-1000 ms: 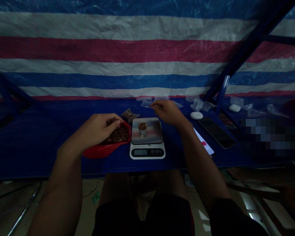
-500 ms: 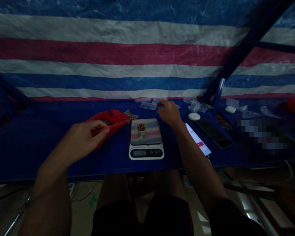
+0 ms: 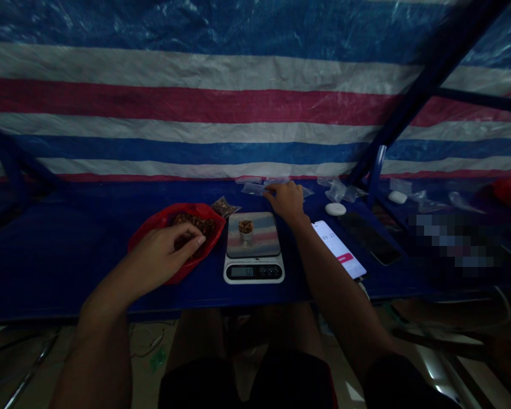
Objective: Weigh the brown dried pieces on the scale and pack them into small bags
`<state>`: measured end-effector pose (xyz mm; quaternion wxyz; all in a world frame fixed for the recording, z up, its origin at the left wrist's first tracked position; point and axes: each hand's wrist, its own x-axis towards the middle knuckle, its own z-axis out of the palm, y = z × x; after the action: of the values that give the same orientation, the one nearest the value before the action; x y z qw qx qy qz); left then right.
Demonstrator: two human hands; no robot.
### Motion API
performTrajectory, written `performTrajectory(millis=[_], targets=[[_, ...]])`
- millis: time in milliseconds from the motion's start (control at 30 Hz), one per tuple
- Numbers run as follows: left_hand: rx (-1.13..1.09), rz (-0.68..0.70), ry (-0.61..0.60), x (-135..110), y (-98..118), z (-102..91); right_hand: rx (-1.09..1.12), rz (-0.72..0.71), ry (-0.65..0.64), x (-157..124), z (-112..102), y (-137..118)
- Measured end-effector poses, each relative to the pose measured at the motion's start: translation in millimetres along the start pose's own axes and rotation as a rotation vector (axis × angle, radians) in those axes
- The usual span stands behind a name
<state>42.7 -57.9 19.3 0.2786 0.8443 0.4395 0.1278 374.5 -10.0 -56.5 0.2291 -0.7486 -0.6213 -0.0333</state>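
Observation:
My left hand (image 3: 167, 254) rests on the near rim of a red plastic bag (image 3: 149, 233) full of small brown pieces, its fingers curled and pinched on the bag's edge. Right of the bag stands a white digital scale (image 3: 254, 267) with a small cup (image 3: 246, 229) of brown pieces on its plate. My right hand (image 3: 284, 200) reaches past the scale to small clear plastic bags (image 3: 254, 188) at the back of the blue table; its fingers are closed on one of them. A small filled clear bag (image 3: 223, 207) lies behind the red bag.
A lit phone (image 3: 338, 248) and a dark phone (image 3: 368, 237) lie right of the scale, with a white round case (image 3: 335, 209) behind them. More clear bags (image 3: 339, 190) and a blue post (image 3: 375, 170) stand at the back right. A striped tarp hangs behind.
My left hand lowered the red bag back onto the table and its mouth is spread wide again. My right hand stayed at the clear bags. The near phone's screen lit up.

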Motion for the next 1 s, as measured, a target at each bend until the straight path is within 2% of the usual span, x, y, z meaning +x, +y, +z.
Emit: performTrajectory(millis=[133,233,333,400,500,633,767,1000], targets=[[-0.028,0.028,0.065,5.6,0.8,0.4,0.040,0.015,-0.027,2.7,1.6,0.2],[-0.027,0.058,0.205,16.2,5.2,4.5,0.170,0.028,0.079,2.3,-3.4,-1.7],[0.064,0.257,0.425,34.7,16.3,11.1,0.347,-0.073,0.249,-1.5,-13.3,-9.0],[0.131,0.424,0.486,50.8,25.7,14.5,0.461,-0.181,0.321,-6.2,-20.5,-17.4],[0.201,0.531,0.452,76.9,36.6,15.1,0.605,-0.331,0.328,-15.5,-30.0,-32.4],[0.272,0.546,0.362,102.1,36.2,12.4,0.752,-0.450,0.235,-27.3,-38.9,-49.2],[0.221,0.536,0.375,106.7,24.1,15.9,0.846,-0.437,0.146,-33.8,-39.9,-58.7],[-0.002,0.553,0.457,101.7,8.8,24.9,0.968,-0.390,0.124,-36.1,-41.9,-60.4]])
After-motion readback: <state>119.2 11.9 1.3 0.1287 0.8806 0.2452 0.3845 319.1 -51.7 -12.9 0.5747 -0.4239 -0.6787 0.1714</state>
